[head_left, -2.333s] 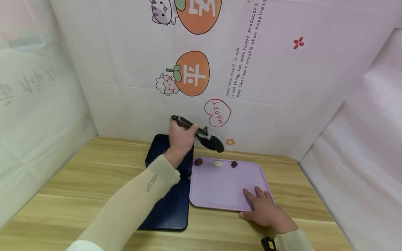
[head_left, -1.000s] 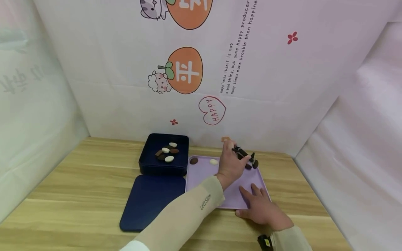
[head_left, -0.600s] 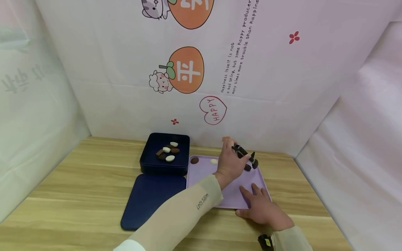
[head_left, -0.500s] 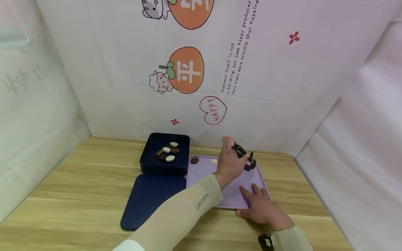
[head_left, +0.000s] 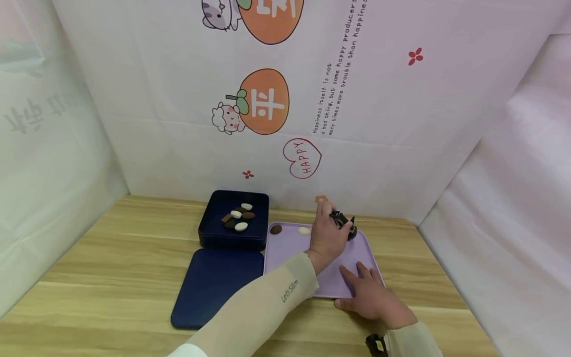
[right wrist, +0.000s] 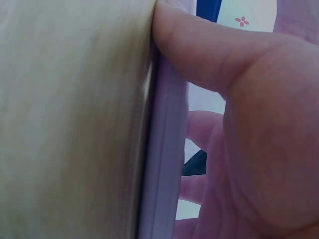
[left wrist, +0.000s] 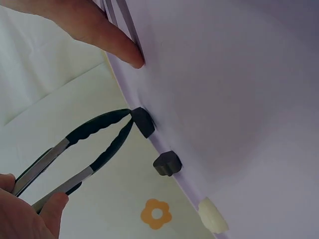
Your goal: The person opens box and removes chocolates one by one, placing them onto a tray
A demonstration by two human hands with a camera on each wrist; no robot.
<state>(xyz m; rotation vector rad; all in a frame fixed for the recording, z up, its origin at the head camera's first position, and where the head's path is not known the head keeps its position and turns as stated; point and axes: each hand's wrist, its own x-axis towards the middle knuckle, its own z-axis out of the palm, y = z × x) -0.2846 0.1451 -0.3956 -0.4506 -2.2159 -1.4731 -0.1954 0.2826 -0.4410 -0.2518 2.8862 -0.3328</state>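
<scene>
My left hand grips black-and-steel tongs over the far right corner of a lilac tray. In the left wrist view the tong tips meet at a dark brown chocolate-like piece by the tray's rim. A second dark piece and a cream one lie farther along that edge. At the far left corner sits a brown oval piece. My right hand rests on the tray's near right corner, fingers spread inside, thumb along the outer rim.
Left of the tray stands a dark blue box with several white and brown pieces inside. Its matching flat lid-like panel lies in front of it. A printed white cloth rises behind the wooden table.
My left hand has carried the tongs from above the blue box rightward and down to the tray's far right corner. Lately the tong arms have drawn together. My right hand stays put.
</scene>
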